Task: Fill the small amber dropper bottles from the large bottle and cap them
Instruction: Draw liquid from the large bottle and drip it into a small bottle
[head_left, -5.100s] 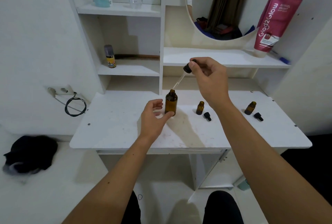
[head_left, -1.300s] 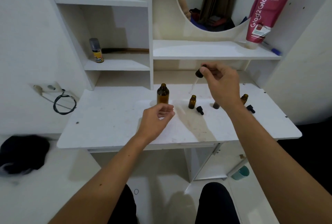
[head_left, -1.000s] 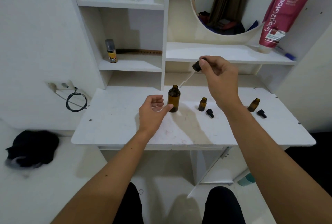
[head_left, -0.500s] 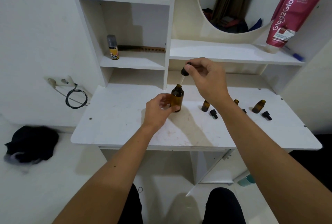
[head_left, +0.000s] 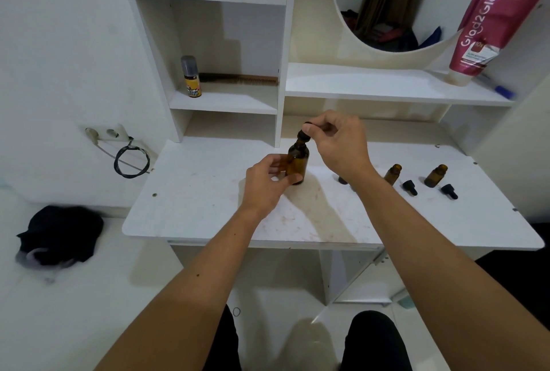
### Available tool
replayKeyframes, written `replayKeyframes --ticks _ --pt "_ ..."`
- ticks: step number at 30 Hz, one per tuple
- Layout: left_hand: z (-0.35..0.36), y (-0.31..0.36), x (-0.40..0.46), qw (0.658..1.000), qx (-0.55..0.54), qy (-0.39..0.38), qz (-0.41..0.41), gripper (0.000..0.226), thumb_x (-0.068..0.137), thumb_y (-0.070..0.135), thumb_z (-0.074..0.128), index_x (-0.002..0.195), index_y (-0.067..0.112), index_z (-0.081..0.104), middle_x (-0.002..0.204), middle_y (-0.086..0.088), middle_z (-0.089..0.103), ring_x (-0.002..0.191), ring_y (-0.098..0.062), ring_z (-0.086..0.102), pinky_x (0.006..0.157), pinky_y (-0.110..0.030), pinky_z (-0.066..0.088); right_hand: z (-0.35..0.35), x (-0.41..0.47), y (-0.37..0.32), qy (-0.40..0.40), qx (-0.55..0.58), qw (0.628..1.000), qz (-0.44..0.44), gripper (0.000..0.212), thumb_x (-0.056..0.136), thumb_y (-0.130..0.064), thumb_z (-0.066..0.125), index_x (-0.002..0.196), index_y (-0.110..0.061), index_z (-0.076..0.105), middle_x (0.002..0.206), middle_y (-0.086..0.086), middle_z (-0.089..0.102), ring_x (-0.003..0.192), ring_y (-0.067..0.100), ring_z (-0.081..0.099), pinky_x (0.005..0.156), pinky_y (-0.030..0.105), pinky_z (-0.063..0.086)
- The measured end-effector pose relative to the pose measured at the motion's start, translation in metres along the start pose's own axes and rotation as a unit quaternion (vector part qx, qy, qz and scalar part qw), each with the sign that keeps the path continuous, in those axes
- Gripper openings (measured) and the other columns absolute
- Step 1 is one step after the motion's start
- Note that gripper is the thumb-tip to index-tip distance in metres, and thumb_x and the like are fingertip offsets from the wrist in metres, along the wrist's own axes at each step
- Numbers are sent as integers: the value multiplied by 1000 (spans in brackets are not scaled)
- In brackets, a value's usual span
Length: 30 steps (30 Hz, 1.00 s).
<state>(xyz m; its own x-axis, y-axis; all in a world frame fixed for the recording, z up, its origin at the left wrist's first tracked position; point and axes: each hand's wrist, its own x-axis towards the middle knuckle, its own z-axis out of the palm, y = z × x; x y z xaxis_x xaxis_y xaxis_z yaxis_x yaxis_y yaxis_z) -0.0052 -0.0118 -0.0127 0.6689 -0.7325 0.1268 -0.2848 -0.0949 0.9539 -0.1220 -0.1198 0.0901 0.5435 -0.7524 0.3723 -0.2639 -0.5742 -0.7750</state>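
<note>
The large amber bottle (head_left: 298, 164) stands upright on the white desk (head_left: 208, 210). My left hand (head_left: 265, 183) grips its lower body. My right hand (head_left: 337, 144) pinches the black dropper cap (head_left: 304, 134), which sits in the bottle's neck. Two small open amber bottles (head_left: 392, 174) (head_left: 435, 175) stand at the right, each with a black dropper cap (head_left: 410, 187) (head_left: 449, 191) lying beside it. Another small dark item (head_left: 342, 180) peeks out behind my right wrist, mostly hidden.
Shelves rise behind the desk, holding a yellow spray can (head_left: 191, 77), a comb (head_left: 238, 79) and a red tube (head_left: 491, 25). A round mirror (head_left: 387, 1) hangs above. A coiled black cable (head_left: 131, 159) hangs at the left wall; a black cloth (head_left: 59, 235) lies lower left.
My right hand carried the dropper from the small bottles back to the large bottle and lowered it into the neck. My left hand closed around the large bottle.
</note>
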Motion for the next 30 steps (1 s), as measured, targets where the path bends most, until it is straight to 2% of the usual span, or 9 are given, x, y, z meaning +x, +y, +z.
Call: replayKeyframes --ticks 8,13,18,22,24,27,30 --pt "2 6 -6 1000 21 0 18 49 83 25 87 127 18 65 120 4 72 110 -13 66 102 -28 54 -6 -1 -6 -30 11 999 3 10 100 -21 71 108 -18 78 87 -19 71 76 -18 65 76 3 51" --pt "3 8 -9 999 37 1 16 51 86 26 85 130 18 62 123 6 69 110 -10 62 90 -9 45 -18 -1 -19 9 46 999 -6 16 100 -23 72 114 -17 77 95 -16 73 85 -11 67 82 6 51" --pt "3 8 -12 999 40 5 22 50 86 26 84 130 18 61 119 10 66 111 -11 62 101 -23 50 -37 -1 -31 60 86 994 -36 18 100 -19 72 115 -12 78 101 -4 78 95 5 74 89 16 56" --pt "4 9 -17 999 36 29 17 56 84 27 86 132 17 59 123 4 68 108 -12 64 97 -24 53 -52 -5 -31 89 104 990 -41 17 101 -21 71 115 -14 77 103 -1 79 99 12 76 96 26 60" --pt "6 8 -23 998 16 67 9 55 82 27 88 127 16 59 116 2 68 103 -15 65 92 -25 56 -60 -9 -28 97 107 989 -41 16 101 -21 71 114 -16 78 103 -2 79 100 12 76 98 30 61" --pt "12 8 -35 996 -7 94 2 44 81 27 89 114 18 61 104 2 68 94 -15 66 83 -22 57 -72 -19 -17 104 99 989 -32 16 100 -21 72 114 -15 78 102 -7 78 98 5 75 94 22 59" --pt "25 12 -46 998 -12 55 10 36 84 27 86 111 18 65 99 5 70 90 -12 67 78 -14 56 -84 -28 0 117 94 989 -15 18 100 -22 72 116 -15 78 103 -8 78 99 4 74 93 18 57"
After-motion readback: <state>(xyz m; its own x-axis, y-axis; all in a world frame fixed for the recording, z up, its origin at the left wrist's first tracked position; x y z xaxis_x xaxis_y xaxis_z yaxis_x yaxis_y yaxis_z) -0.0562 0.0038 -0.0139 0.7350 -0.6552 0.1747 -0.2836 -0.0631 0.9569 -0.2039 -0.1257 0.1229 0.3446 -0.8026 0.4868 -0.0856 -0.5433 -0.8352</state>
